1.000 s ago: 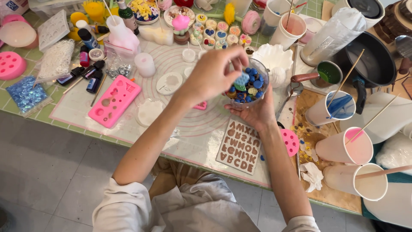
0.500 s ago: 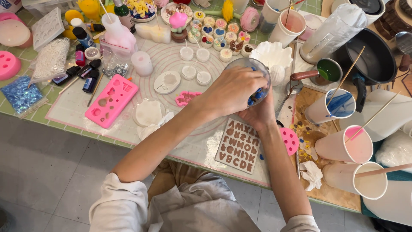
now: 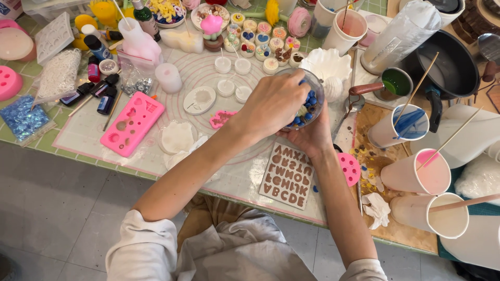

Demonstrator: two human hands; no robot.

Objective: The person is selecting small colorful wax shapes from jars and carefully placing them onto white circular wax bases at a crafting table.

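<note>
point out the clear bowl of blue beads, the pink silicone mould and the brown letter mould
clear bowl of blue beads [image 3: 311, 104]: head view, on the beads at its right side
pink silicone mould [image 3: 133, 123]: head view, middle of its top face
brown letter mould [image 3: 288, 176]: head view, centre of the letter rows

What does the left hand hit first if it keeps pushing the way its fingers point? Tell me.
The left hand points into the clear bowl, so it likely meets the blue beads first; depth inside is unclear.
</note>
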